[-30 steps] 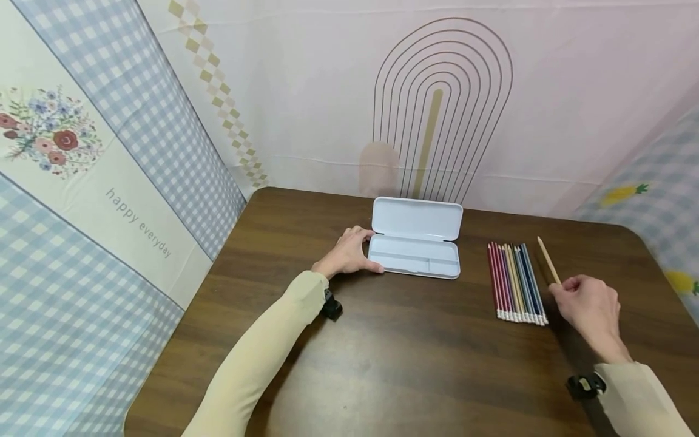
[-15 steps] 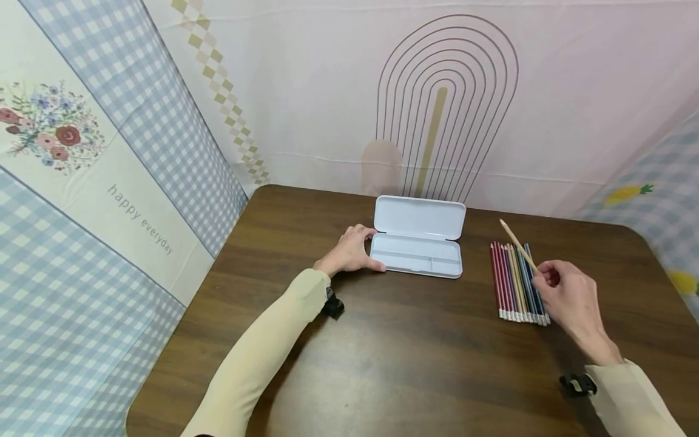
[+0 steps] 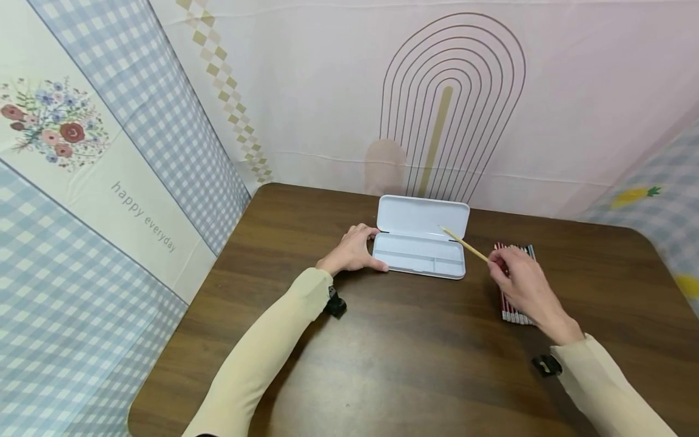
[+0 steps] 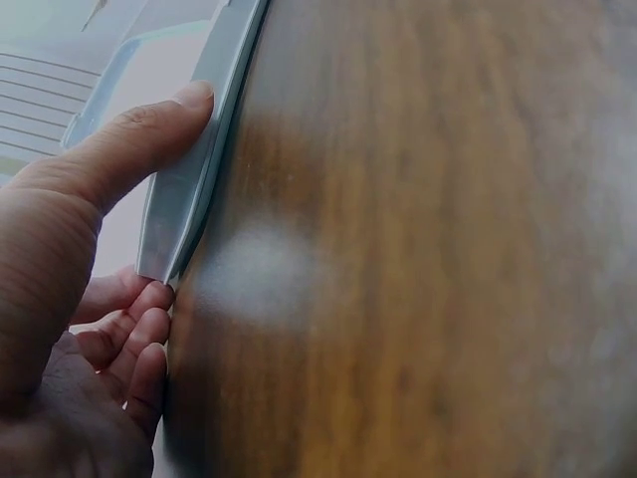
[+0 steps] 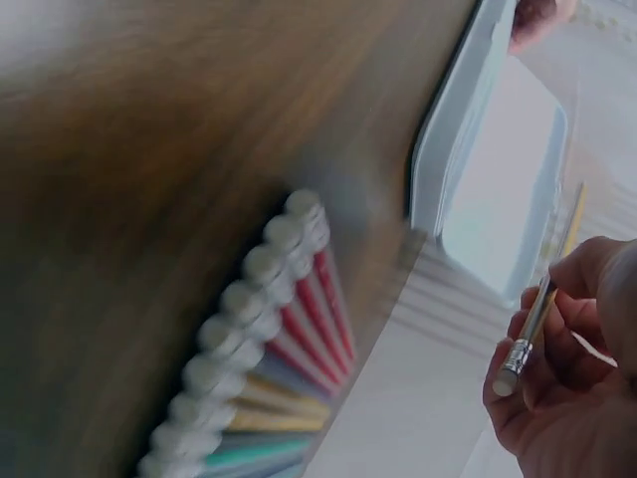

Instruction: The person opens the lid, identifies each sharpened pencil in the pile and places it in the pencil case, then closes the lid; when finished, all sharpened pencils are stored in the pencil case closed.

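A white hinged pencil case (image 3: 419, 254) lies on the table with its lid (image 3: 423, 213) raised at the back and compartments showing in its base. At its left end, my left hand (image 3: 354, 250) holds it; in the left wrist view the thumb (image 4: 159, 134) presses the front wall while the fingers curl at the end. My right hand (image 3: 519, 280) pinches a yellow pencil (image 3: 465, 244) near its eraser end, the point reaching over the case's right side. Beneath that hand, partly hidden, a row of pencils (image 5: 318, 314) with white erasers lies side by side.
The brown wooden table (image 3: 415, 358) carries everything, with its back edge against a pale patterned cloth (image 3: 306, 91). On the left hangs a blue checked cloth (image 3: 164, 103). Each wrist wears a small black camera.
My right hand has carried the yellow pencil leftward from the right of the row, across the pencils, to over the case. The left hand keeps its place on the case.
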Tool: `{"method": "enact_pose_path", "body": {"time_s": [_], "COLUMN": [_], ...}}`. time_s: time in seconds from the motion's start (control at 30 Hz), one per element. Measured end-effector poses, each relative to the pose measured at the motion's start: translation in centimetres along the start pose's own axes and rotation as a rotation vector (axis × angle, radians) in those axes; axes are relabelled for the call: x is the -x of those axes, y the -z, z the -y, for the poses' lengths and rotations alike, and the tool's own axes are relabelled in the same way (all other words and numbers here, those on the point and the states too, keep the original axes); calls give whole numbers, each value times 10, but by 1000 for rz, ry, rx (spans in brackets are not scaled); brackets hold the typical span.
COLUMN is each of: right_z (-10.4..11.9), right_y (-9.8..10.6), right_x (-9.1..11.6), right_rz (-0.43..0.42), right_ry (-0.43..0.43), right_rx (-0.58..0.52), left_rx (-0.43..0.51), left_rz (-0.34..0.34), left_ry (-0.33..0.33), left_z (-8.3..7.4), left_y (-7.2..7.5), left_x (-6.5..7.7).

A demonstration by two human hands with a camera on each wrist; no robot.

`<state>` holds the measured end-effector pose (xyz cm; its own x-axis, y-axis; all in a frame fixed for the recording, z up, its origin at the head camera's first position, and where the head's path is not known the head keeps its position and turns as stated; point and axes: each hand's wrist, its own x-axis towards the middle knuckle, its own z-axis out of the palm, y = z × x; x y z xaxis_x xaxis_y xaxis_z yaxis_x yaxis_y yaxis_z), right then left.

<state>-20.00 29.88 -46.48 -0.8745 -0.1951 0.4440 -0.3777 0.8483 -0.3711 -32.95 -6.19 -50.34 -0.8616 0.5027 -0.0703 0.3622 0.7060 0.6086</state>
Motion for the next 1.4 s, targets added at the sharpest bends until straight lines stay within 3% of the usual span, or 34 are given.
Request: {"method": "enact_pose_path", "body": {"time_s": [0.17, 0.37, 0.57, 0.63, 0.77, 0.87, 1.0, 1.4], "right_z": [9, 17, -4, -19, -21, 1, 15, 18], "right_y": [-18, -37, -67, -82, -90, -77, -71, -75], "right_x": [-18, -37, -52, -55, -62, -68, -73, -87], "right_rz": [95, 146, 125, 124, 170, 228, 288, 441], "right_ry": [98, 212, 345, 347, 348, 344, 296, 216], "right_rx": [23, 46, 7, 5, -12, -32, -14, -59], "left_rx": [-1, 3, 2, -1, -5, -8, -5, 5], "left_rz": [-2, 2, -4, -5, -1, 0, -1, 2], "left_ry": [0, 1, -3, -2, 4, 5, 3, 8], "left_z": [0, -2, -3, -3, -2, -1, -1, 0], "left_y": [0, 1, 2, 2, 1, 1, 1, 1], "left_x": [1, 2, 2, 2, 1, 1, 2, 1]}}
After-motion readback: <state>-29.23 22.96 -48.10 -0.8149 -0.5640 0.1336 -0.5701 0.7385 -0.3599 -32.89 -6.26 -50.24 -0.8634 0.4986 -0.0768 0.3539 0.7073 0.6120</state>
